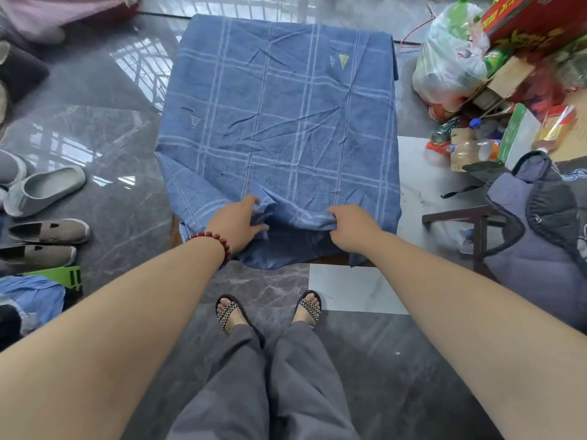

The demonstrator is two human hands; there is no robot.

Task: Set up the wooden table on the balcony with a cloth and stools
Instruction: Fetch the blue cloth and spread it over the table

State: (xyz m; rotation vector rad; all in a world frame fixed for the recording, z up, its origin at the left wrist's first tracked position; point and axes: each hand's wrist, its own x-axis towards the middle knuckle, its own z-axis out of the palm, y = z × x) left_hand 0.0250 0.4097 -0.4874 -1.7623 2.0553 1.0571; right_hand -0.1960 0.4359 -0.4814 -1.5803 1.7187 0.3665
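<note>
The blue checked cloth (279, 122) is spread over the table (330, 259), of which only a brown wooden strip is seen, just beneath the fingers of the right hand (352, 228). The cloth's near hem is gripped by both hands. The fingers of the left hand (236, 225) are curled into a bunched fold of the fabric, with the thumb pressed against it from the underside. The fingers of the right hand are clamped over the hem, knuckles uppermost, and their tips are hidden in the fabric. Between the two sets of fingers the hem is lifted, and a dark hollow is left under it. Beyond the fingertips the cloth is laid flat but creased, and its far edge is draped over the far side of the table. A bracelet (211, 238) of red-brown beads is worn on the left wrist.

To the right of the right fingers, apart from the table, a dark wooden stool (457, 217) is seen, partly covered by a padded grey jacket (540, 236). Further beyond it a white plastic bag (444, 58) of bottles is set beside a red box (524, 20). To the left of the left fingers, well apart, grey shoes (47, 230) are lined up on the marble floor (120, 192)
</note>
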